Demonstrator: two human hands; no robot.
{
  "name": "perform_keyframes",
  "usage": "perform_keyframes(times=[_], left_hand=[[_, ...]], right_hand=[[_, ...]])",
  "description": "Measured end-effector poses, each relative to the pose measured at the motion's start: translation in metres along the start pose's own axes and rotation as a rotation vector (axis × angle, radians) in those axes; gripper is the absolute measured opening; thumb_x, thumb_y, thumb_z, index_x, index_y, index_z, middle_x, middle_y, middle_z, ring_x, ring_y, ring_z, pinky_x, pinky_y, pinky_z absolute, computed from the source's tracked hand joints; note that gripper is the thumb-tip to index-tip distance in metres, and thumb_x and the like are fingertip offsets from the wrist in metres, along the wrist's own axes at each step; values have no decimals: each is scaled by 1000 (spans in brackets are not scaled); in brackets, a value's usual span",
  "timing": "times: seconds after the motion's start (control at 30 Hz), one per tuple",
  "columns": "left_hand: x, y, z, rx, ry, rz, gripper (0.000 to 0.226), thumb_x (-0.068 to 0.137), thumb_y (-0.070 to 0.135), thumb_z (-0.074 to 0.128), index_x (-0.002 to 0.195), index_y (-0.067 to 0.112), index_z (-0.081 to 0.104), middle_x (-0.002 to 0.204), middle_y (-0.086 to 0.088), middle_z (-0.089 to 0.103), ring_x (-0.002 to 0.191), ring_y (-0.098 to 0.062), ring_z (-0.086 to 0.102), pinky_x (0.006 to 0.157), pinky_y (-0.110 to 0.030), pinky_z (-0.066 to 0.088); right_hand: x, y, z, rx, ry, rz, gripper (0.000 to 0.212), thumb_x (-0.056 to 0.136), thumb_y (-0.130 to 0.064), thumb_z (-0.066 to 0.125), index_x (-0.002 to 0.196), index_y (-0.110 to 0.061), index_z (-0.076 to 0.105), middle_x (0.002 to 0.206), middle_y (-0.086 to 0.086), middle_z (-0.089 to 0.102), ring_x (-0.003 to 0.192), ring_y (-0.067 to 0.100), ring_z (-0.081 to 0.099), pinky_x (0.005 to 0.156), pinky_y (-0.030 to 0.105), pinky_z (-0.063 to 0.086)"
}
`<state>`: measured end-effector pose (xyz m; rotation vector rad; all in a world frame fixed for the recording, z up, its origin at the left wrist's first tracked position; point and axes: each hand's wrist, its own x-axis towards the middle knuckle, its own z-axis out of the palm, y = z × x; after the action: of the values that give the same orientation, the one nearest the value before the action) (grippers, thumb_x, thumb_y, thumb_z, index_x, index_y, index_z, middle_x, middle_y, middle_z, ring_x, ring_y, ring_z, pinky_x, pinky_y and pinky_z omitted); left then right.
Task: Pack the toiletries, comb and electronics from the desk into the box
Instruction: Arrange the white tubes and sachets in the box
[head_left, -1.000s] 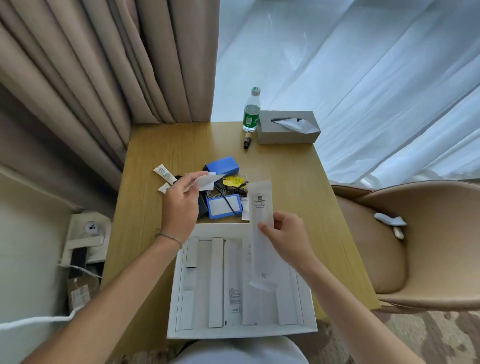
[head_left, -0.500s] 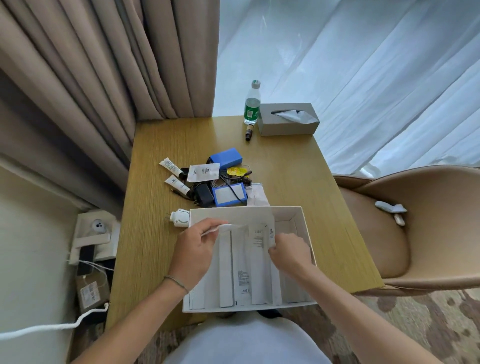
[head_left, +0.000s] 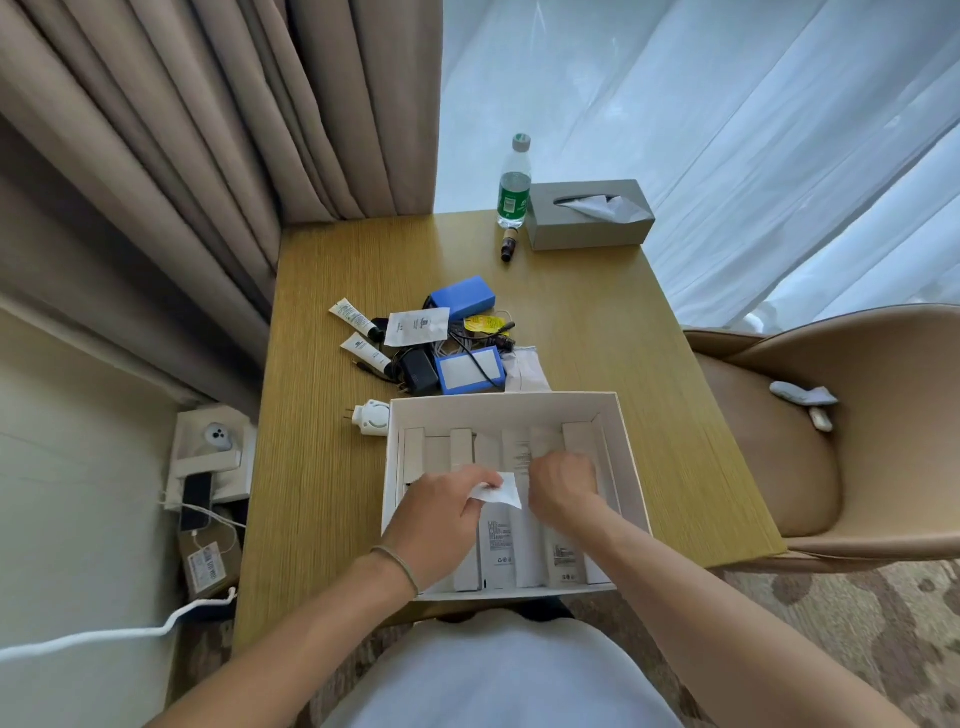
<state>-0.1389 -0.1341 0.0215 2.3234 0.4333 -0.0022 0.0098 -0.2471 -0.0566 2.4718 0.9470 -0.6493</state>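
Observation:
A white open box (head_left: 626, 457) sits at the desk's near edge with several long white packets lying side by side inside. Both hands are in the box. My left hand (head_left: 441, 514) pinches a small white sachet (head_left: 501, 491) over the packets. My right hand (head_left: 561, 486) is curled, pressing down on a long white packet (head_left: 519, 457). Behind the box lie two white tubes (head_left: 353, 317), a flat white sachet (head_left: 415, 327), two blue battery packs (head_left: 467, 371), a black adapter (head_left: 418, 374), tangled cables and a white plug (head_left: 371, 418).
A green-labelled water bottle (head_left: 514, 182), a small dark vial (head_left: 508, 247) and a grey tissue box (head_left: 589, 215) stand at the desk's far edge. A tan chair (head_left: 831, 431) is on the right. Curtains hang on the left, with wall sockets and cables below.
Both hands came down from above the desk into the box. The right hand laid its long packet among the others; the left brought a small sachet from the pile into the box.

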Motion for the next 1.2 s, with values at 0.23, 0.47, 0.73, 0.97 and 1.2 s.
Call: perform_keyframes(times=[0.23, 0.47, 0.73, 0.97, 1.2], left_hand=[[7, 3, 27, 71, -159, 24, 35, 93, 0, 51, 117, 19, 69, 114, 0, 70, 101, -19, 64, 92, -29, 51], [17, -15, 53, 249, -469, -71, 40, 88, 12, 64, 126, 25, 63, 124, -2, 62, 112, -25, 57, 91, -30, 45], [21, -24, 62, 235, -725, -125, 41, 95, 45, 50, 135, 34, 53, 138, -1, 58, 123, -24, 54, 96, -34, 45], [25, -17, 50, 241, -696, -95, 38, 100, 40, 43, 136, 32, 54, 131, -1, 63, 118, -22, 55, 98, -36, 46], [28, -5, 26, 46, -387, -75, 30, 101, 37, 45, 128, 39, 58, 127, 15, 64, 114, -5, 57, 98, -29, 49]], right_hand=[[5, 16, -13, 239, -7, 5, 20, 93, -25, 48, 75, -17, 50, 69, -1, 49, 71, 24, 56, 59, 28, 41], [-3, 32, -23, 393, 168, 43, 26, 88, -28, 50, 64, -18, 50, 60, -3, 50, 52, 15, 46, 45, 24, 27], [-7, 27, -20, 483, 209, -13, 27, 89, -27, 48, 86, -17, 72, 76, 4, 70, 65, 26, 63, 57, 31, 53], [-2, 38, -66, 664, 346, -98, 21, 93, -28, 55, 92, -23, 75, 71, -7, 66, 62, 14, 58, 50, 25, 38], [53, 66, -114, 693, 308, 62, 27, 86, -21, 52, 95, -12, 75, 87, 10, 75, 77, 31, 69, 62, 35, 55]])
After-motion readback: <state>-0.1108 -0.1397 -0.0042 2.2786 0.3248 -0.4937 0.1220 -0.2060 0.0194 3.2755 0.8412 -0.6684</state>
